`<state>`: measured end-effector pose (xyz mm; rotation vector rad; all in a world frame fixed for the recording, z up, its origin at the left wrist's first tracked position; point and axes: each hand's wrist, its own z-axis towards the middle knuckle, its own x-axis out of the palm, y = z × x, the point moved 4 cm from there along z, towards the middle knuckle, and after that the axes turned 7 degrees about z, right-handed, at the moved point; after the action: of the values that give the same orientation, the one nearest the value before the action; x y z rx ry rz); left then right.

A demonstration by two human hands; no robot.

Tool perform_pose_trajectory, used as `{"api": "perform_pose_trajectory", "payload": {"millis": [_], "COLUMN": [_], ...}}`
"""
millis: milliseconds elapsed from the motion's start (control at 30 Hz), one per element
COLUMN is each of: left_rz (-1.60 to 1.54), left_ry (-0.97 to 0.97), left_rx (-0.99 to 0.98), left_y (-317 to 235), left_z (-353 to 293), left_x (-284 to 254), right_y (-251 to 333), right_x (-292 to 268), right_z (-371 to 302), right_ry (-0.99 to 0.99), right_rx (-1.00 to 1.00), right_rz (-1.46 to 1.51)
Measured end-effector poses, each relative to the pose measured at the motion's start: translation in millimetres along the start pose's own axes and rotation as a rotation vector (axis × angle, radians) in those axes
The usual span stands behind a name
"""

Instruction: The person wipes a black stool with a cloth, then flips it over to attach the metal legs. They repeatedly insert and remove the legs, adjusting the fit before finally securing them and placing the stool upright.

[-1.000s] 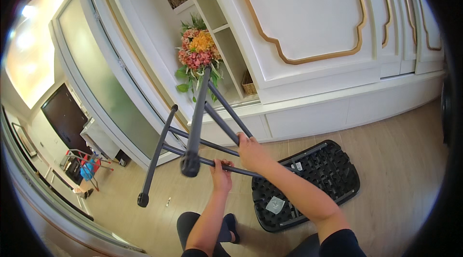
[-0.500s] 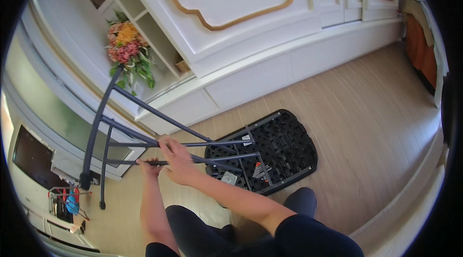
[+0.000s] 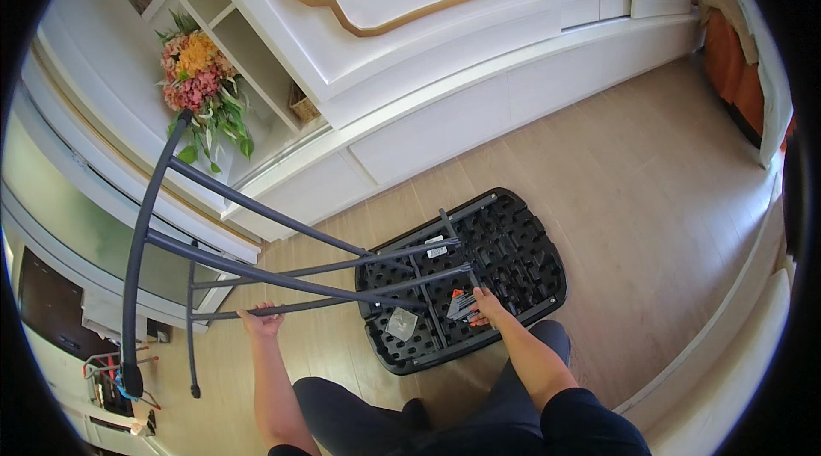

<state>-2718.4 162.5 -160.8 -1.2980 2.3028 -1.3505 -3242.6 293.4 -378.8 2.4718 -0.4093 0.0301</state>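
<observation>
A black folding table (image 3: 530, 251) lies upside down on the floor in front of me, its moulded underside facing up. Its dark grey tubular legs (image 3: 256, 275) are swung up and slant to the left. My left hand (image 3: 261, 319) is closed around the lower leg tube, left of the tabletop. Down at the underside, my right hand (image 3: 487, 309) closes on a short metal crossbar (image 3: 476, 280), beside a label with an orange mark (image 3: 458, 304). My hand partly hides that bar. A pale square label (image 3: 401, 324) shows near the left edge.
A white cabinet (image 3: 436, 135) with gold trim runs along the far side. A flower arrangement (image 3: 198, 71) stands on its shelf, close to the upper leg end in the picture. Sliding glass doors (image 3: 94, 199) are at left, a pale sofa-like edge (image 3: 727, 353) at right.
My right hand has left the leg tubes and moved right and down to the crossbar on the underside. The leg frame has shifted toward the left; my left hand stays on its tube.
</observation>
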Motion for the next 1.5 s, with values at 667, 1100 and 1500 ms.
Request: {"api": "perform_pose_trajectory", "payload": {"millis": [667, 1100, 1500], "left_rz": [0.025, 0.382, -0.043], "left_ry": [0.373, 0.133, -0.002], "left_rx": [0.652, 1.187, 0.904], "left_y": [-15, 23, 6], "left_z": [-154, -179, -168], "left_x": [88, 100, 97], "right_y": [-34, -62, -56], "right_x": [35, -5, 2], "right_z": [5, 37, 10], "right_ry": [-0.068, 0.199, 0.087], "right_rx": [-0.026, -0.107, -0.141], "right_rz": [-0.863, -1.18, -1.234]}}
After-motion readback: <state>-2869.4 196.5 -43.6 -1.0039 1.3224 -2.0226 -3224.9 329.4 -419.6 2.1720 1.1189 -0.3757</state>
